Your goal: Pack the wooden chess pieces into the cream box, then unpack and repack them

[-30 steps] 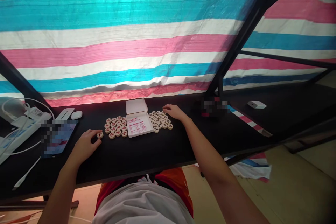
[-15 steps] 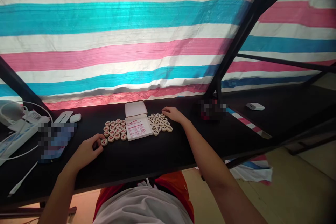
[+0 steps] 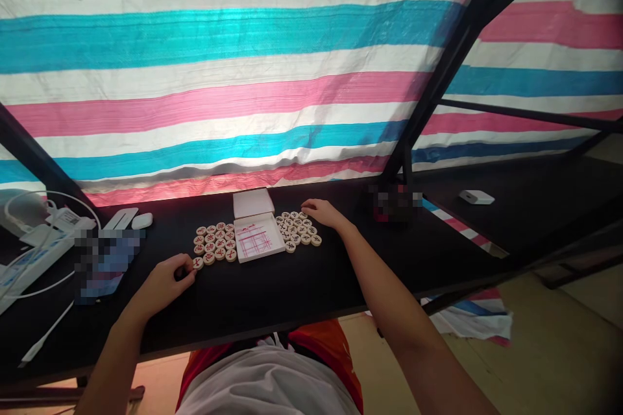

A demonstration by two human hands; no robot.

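Observation:
Round Chinese chess pieces lie in two groups on the black table (image 3: 272, 292), either side of an open white box (image 3: 260, 255). The left group (image 3: 220, 242) has red characters; the right group (image 3: 296, 231) has dark ones. My left hand (image 3: 168, 279) rests at the left group's near corner, fingers curled and thumb apart, a fingertip against the nearest red piece (image 3: 197, 263). At the right group's far edge, my right hand (image 3: 322, 212) lies with fingers stretched out, its fingertips at a dark-character piece (image 3: 302, 214). The exact fingertip contact there is too small to tell.
To the left are a power strip (image 3: 43, 259) with white cables, a blurred phone-like item (image 3: 109, 266) and a white earbud case (image 3: 142, 220). A blurred dark object (image 3: 395, 202) and a white charger (image 3: 477, 197) sit right. Striped tarp (image 3: 219, 97) hangs behind.
The view has shifted slightly, moving the whole scene a little to the right. Both hands keep their places beside the pieces, and the two groups look the same.

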